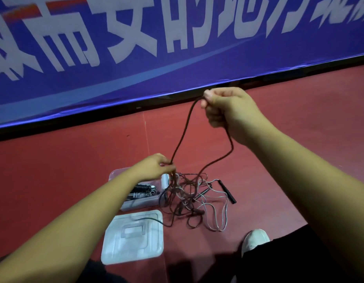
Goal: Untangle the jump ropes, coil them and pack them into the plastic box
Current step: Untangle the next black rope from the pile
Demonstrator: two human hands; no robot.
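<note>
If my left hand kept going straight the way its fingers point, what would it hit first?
Most likely the tangle of ropes on the floor, just past the left hand, which pinches the dark rope. Depth is unclear, so the hand might pass above it.

Tangled jump ropes (189,197) beside open plastic box (136,203)

We stretch our 2 bare arms forward: our right hand (228,111) raised high, fingers curled, pinching the dark rope (232,147); our left hand (154,167) lower, pinching it too.
</note>
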